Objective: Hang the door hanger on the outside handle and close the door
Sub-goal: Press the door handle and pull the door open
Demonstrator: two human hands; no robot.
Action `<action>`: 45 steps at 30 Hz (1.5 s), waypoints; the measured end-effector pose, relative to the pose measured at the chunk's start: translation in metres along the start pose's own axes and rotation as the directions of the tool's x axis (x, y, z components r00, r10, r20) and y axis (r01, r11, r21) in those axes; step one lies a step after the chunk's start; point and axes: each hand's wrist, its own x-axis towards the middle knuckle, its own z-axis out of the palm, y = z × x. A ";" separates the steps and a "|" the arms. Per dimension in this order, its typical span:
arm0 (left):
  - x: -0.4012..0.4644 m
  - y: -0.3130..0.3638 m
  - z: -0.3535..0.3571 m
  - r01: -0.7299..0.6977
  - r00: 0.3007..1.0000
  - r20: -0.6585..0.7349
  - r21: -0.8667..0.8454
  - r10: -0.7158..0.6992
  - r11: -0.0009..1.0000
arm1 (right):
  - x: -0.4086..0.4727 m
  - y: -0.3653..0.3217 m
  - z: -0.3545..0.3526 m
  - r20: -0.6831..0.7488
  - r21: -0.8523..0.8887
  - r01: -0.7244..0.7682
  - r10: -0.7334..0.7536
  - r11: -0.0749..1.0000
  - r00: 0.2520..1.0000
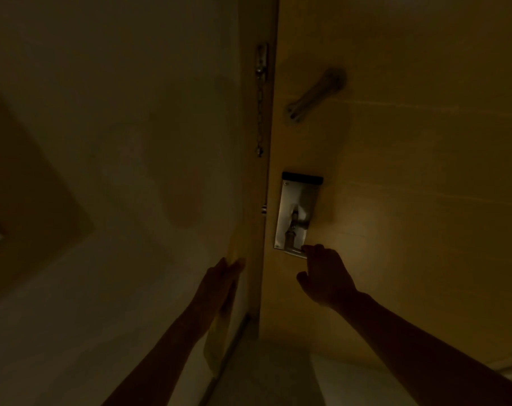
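At the door's (395, 171) latch edge, in very dim light, the wooden slab fills the right of the view and meets a pale wall (102, 142) along a narrow vertical seam; no gap shows there, though in this gloom it cannot be told whether the door is fully shut. A chain (260, 112) hangs down the frame (253, 200) beside that seam, and a slanted metal bar (315, 96) sits on the door just right of it. Lower down is the steel lock plate (297, 215) with the lever handle (295, 250) at its bottom end. The right hand (325, 276) is there, fingertips on the lever, thumb held apart below, fingers loosely curled rather than clamped. The left hand (222, 282) is up against the frame, fingers together, holding the hanger (219, 341), a long yellowish card drooping down past the wrist. Bare floor (263, 376) lies between the two forearms.
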 end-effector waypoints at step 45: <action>-0.166 -0.096 -0.047 -0.256 0.924 -0.149 0.438 0.351 0.862 | -0.264 -0.055 0.039 -0.044 -0.201 -0.167 0.161 0.965 0.986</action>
